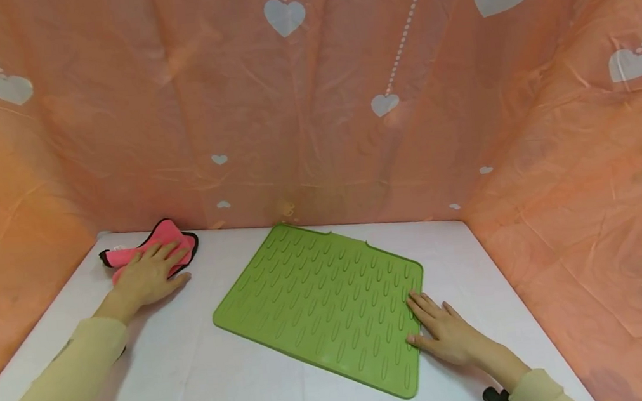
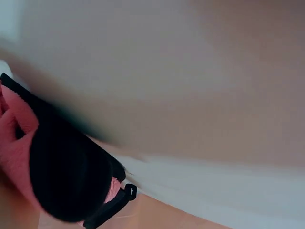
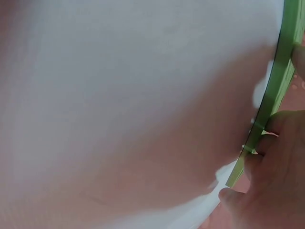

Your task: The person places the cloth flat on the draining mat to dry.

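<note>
A pink cloth (image 1: 166, 232) with black edging lies bunched at the back left of the table. My left hand (image 1: 147, 276) rests on it, fingers spread and thumb out to the side. Close up in the left wrist view, the cloth's pink pile and black trim (image 2: 76, 167) fill the lower left. In the middle lies a green ridged mat (image 1: 323, 289), turned at an angle, with a raised tab on its back edge. My right hand (image 1: 453, 335) touches its right edge, the extended fingertips on top of the mat. The right wrist view shows the mat's edge (image 3: 274, 90) beside the fingers.
A white table (image 1: 159, 380) spreads under everything. Orange sheeting (image 1: 312, 99) printed with white hearts rises along the back and both sides of it. A small black object (image 1: 497, 400) sits at the right wrist by the sleeve.
</note>
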A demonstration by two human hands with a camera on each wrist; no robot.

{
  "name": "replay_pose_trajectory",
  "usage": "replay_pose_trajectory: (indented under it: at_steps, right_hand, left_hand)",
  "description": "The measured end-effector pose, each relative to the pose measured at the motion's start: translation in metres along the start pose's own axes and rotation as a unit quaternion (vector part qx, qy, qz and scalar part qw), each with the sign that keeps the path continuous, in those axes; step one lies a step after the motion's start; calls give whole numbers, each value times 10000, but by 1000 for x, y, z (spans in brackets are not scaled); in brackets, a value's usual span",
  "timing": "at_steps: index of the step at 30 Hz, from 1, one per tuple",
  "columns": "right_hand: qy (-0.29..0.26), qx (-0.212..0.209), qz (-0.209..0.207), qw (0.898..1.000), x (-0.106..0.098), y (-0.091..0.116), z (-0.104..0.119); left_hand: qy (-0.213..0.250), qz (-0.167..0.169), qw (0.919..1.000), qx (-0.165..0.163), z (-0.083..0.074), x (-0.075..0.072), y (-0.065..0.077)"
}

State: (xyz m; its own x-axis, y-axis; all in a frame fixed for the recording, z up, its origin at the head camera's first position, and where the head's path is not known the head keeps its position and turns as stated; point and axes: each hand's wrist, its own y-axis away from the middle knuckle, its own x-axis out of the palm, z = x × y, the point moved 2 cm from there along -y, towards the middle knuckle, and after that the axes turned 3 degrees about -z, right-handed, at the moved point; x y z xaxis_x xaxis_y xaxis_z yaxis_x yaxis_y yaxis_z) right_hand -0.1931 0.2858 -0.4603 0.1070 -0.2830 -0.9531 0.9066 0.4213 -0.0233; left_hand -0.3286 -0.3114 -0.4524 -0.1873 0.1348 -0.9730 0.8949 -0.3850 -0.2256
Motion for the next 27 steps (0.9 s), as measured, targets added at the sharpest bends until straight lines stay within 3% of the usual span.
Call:
replay_pose_trajectory:
  at_steps: [5, 11, 27]
  right_hand:
    - [36, -5, 125, 9999, 0, -1, 2]
    - [58, 21, 147, 9999, 1, -2, 3]
    - [-93, -95, -50, 9999, 4, -1, 5]
  left_hand:
    - [115, 187, 9997, -103, 7, 9, -10]
    - [57, 140, 9999, -30, 8, 14, -21]
    - [271, -368, 9984, 321, 10, 14, -28]
